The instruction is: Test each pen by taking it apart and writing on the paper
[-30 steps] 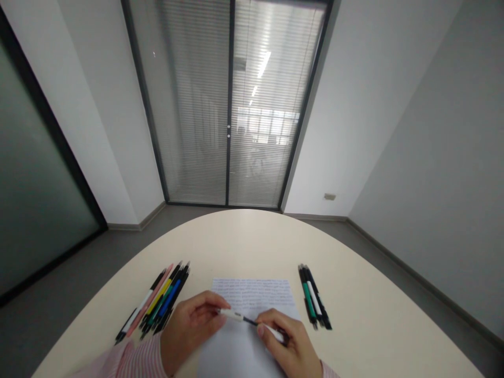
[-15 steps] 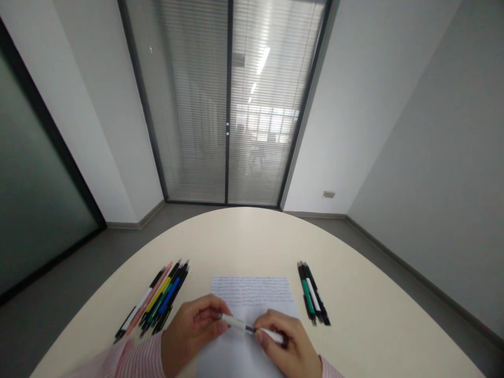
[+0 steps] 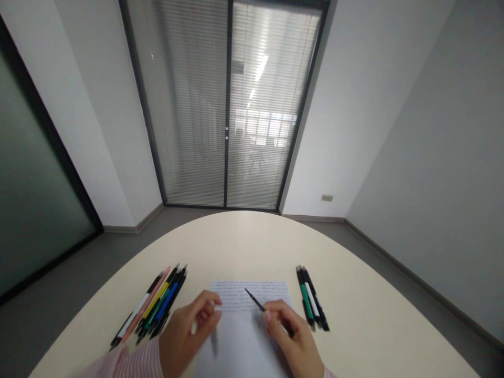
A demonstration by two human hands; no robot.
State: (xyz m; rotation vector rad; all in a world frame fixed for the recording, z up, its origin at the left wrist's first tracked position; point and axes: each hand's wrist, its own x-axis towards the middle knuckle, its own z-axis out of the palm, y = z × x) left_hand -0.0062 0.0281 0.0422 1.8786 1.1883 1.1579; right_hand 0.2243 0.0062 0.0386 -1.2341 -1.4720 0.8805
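Note:
My right hand (image 3: 291, 331) pinches a thin black pen refill (image 3: 254, 300) between thumb and fingers. Its pointed end slants up and left above the paper; its other end is hidden in the hand. To the left, my left hand (image 3: 187, 328) is curled over the sheet's left edge. Whatever those fingers hold, if anything, is hidden. A blurred grey streak shows on the paper below the left thumb. Beneath both hands lies a white sheet of paper (image 3: 240, 336), with lines of writing across its upper part.
Several pens (image 3: 157, 304) in black, white, pink, yellow, green and blue lie side by side left of the sheet. A smaller group of pens (image 3: 311, 302) lies on the right. The round cream table (image 3: 244, 241) ends before a glass door with blinds (image 3: 192, 157).
The white pen stretched between my hands is no longer visible. My hands have moved apart, and the black refill now sticks out of my right hand.

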